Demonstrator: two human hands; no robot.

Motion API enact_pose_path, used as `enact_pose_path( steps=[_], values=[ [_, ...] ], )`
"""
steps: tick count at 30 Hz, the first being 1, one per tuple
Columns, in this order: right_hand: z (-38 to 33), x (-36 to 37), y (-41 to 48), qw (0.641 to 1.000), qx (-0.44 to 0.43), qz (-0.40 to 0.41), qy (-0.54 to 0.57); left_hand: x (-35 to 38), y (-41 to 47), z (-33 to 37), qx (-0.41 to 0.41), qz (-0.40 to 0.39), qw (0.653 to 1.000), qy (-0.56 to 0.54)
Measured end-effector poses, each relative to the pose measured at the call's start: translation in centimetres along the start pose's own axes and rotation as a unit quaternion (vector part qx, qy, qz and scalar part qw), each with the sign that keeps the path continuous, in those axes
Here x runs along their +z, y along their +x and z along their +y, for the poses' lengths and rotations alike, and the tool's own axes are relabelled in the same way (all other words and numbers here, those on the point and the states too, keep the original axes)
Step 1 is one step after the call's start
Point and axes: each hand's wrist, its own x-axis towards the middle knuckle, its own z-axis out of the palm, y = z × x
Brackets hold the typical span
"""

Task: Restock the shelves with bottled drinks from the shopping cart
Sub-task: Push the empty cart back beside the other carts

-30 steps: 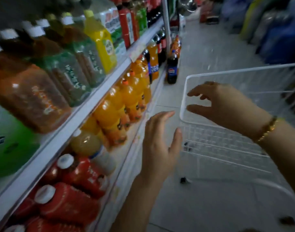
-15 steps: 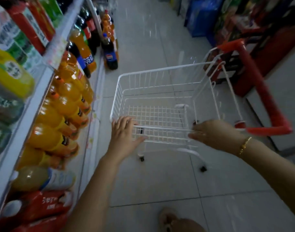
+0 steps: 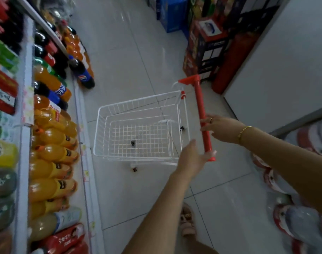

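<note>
Head view: pale tiled floor beside stocked drink shelves.

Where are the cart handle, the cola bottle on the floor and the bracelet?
cart handle (image 3: pixel 201 109): head view, middle of the red bar.
cola bottle (image 3: pixel 83 75): head view, blue label.
bracelet (image 3: pixel 243 132): head view, gold chain on the right wrist.

Both hands outstretched, fingers loosely curled.
</note>
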Motion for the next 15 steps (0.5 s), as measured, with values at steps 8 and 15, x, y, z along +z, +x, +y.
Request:
enact_pose_path(
  steps=[8,15],
  values=[
    [3.2,0.8,1.4,0.997,-0.023,-0.065,0.016,3.6,3.4,3.1,-0.016,-0.009,0.997,0.081],
    [1.3,1.8,1.3,0.996,0.021,0.004,0.088,1.4,4.4,2.3,-0.019,-0.083,0.981,0.173]
  ],
)
